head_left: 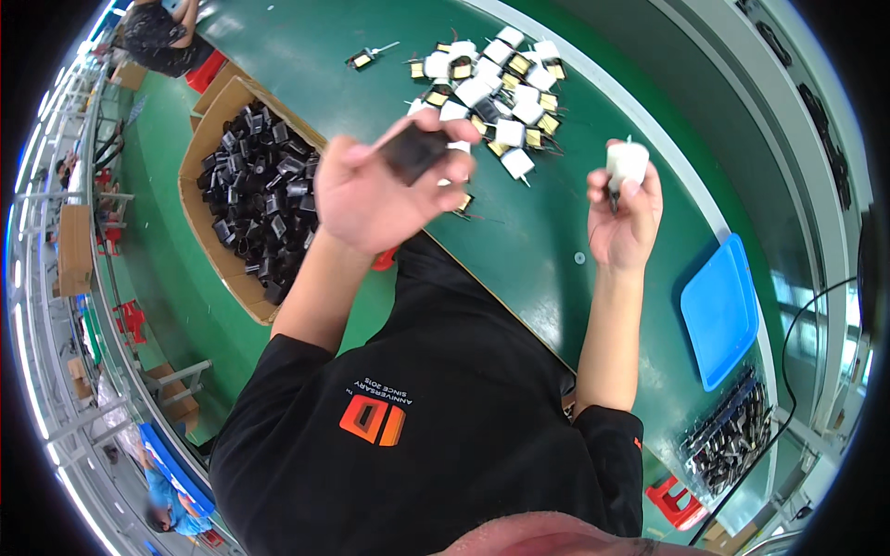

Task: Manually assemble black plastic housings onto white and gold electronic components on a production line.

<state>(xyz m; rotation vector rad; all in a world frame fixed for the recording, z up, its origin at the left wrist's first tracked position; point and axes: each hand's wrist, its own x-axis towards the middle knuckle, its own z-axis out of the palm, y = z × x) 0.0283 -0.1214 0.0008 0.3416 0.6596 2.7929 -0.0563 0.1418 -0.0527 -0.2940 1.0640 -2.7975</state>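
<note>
Near the middle of the frame, the left grip point(362, 208) is palm up, the fingers curled round a black piece point(414, 153); it sits out toward the fingertips, beyond the palm, with the thumb to its left. Motion blurs it, so its exact contacts I can't make out. At right of centre, the right grip point(623, 222) is closed on a white piece point(628, 161), pinched upright between thumb and fingers, its top poking above them and a dark end hanging below. The two pieces are well apart, both over the green bench point(519, 232).

Top centre, a heap of white pieces point(477, 90) lies just beyond the left grip. Left of that hand, a cardboard box point(193, 185) holds many black parts point(264, 176). A blue tray point(723, 310) lies at the right, near the bench's edge.
</note>
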